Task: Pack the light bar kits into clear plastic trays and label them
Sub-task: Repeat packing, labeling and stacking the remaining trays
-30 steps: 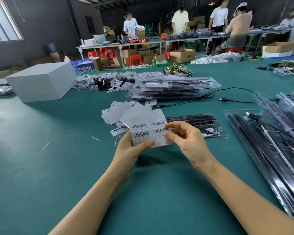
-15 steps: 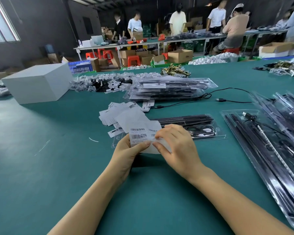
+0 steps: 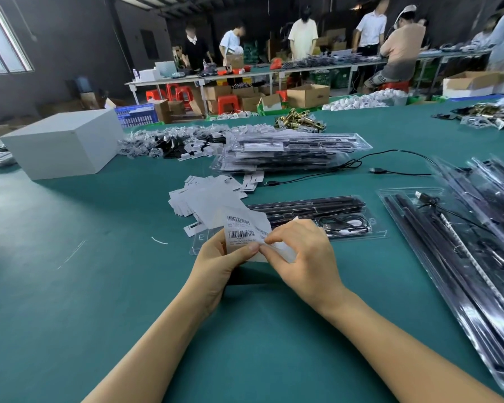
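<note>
1. Room: workshop with people at far benches.
2. Green counter (image 3: 70, 286) carries a stack of packed trays (image 3: 291, 152).
3. One closed tray (image 3: 317, 219) lies just beyond the hands (presumably awaiting its label).
4. Left hand (image 3: 218, 263) pinches the barcode label sheet (image 3: 242, 234); right hand (image 3: 300, 254) pinches its edge, apparently peeling a label.

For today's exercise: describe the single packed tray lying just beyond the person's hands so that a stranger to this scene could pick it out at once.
Start from the big teal table and find the two hands holding a barcode label sheet. Directly behind them lies one clear tray holding black bars and a coiled cable. Unlike the stacked trays farther back and the overlapping pile at right, it lies alone, flat.
</note>
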{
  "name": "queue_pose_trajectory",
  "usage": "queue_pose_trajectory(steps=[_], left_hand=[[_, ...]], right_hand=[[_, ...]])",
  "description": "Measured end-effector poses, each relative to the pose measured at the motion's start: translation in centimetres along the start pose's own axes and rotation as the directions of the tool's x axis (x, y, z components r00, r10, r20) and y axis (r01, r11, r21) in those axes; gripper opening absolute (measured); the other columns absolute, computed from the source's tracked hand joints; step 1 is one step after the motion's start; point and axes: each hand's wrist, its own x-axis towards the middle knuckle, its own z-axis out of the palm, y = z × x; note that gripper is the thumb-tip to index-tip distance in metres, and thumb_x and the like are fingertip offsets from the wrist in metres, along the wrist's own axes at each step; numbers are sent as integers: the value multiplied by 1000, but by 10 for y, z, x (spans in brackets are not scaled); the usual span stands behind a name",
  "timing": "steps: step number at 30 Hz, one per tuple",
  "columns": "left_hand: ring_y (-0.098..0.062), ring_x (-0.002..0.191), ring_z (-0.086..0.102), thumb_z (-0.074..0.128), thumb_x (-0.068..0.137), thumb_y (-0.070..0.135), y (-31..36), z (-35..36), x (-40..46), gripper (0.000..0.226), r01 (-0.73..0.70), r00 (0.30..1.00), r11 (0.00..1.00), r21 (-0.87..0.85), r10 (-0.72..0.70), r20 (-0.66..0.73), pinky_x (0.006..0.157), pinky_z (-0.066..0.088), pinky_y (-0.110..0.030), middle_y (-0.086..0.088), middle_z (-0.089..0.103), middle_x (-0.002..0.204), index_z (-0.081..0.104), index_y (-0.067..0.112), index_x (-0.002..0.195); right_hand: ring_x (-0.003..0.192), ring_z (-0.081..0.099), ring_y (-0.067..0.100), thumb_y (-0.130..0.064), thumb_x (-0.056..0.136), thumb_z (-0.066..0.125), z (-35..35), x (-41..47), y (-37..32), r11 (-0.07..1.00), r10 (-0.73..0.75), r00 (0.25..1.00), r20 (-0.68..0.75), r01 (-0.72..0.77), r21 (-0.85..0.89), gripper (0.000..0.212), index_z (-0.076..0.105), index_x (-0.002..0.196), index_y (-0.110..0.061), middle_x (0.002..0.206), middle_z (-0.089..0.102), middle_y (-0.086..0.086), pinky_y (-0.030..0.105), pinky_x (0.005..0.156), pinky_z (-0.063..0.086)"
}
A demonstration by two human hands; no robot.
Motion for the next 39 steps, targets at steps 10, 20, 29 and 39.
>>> queue_pose_trajectory(steps=[10,20,29,39], left_hand=[[-23,101,68,76,68,18,0,2,0,41,-1,999,1000,20,2,-44,88,50,-29,-11,72,107,66,8,106],[-25,109,65,73,71,14,-1,4,-1,45,-9,999,1000,19,9,-34,96,47,-34,-10,71,112,63,6,114],[-23,109,65,74,74,13,-2,1,0,42,-13,1000,999,40,14,-7,94,50,-29,-8,71,113,62,10,114],[-24,108,66,79,70,14,-2,2,0,44,-31,999,999,18,31,-14,89,52,-25,-11,71,112,63,9,111]], right_hand=[[81,60,19,-18,75,81,-3,1,-7,986,131,991,15,-132,104,9,75,76,-12,77,70,-5,33,75,49],[79,56,19,-18,77,79,-4,2,-3,994,96,995,13,-97,46,10,72,78,-11,79,65,-2,32,73,46],[69,54,24,-23,76,75,0,0,-6,995,-27,991,-131,13,-102,15,68,73,-10,76,61,1,40,62,47],[65,53,26,-21,84,70,0,-1,-6,949,-175,973,-153,125,-289,15,69,75,-9,74,60,5,38,58,43]])
